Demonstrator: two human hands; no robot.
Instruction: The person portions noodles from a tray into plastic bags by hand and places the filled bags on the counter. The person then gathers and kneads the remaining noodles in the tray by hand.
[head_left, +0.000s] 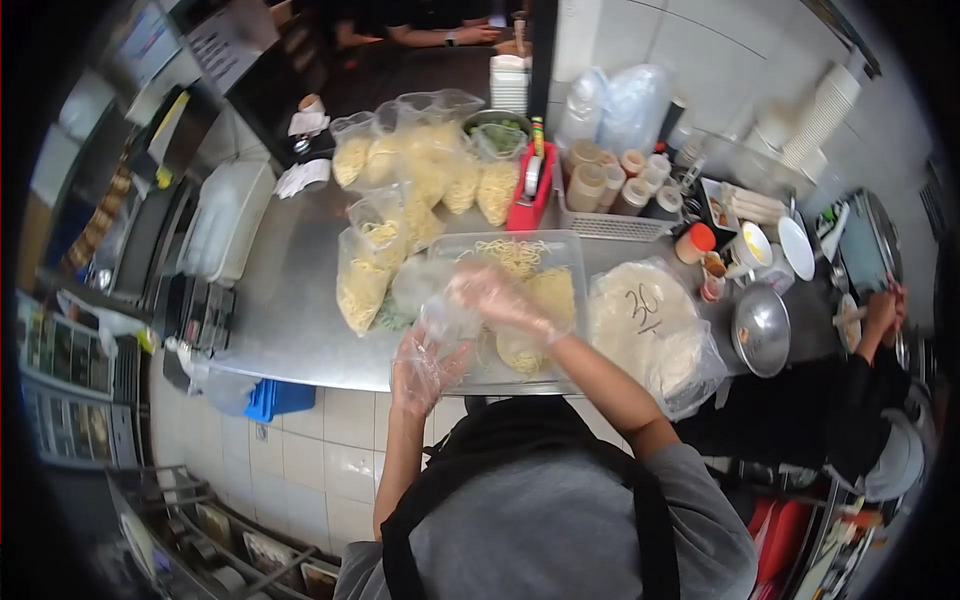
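Note:
My left hand (428, 368), in a clear plastic glove, has its fingers round the lower side of a thin clear plastic bag (440, 308) at the counter's front. From the right, my gloved right hand (495, 296) reaches over with curled fingers at the bag's upper part; motion blurs the fingertips. Just beneath and beyond it lies a clear plastic tub (572, 252) with portions of pale yellow noodles (548, 292). Several filled noodle bags (362, 280) stand left of the tub and behind it. What the held bag contains is unclear.
Right of the tub lies a bagged stack of round white sheets (640, 318) marked "30". Behind are a red tape dispenser (531, 188) and a basket of bottles (618, 226). A metal bowl (761, 330) sits farther right, near a co-worker's hand (882, 312).

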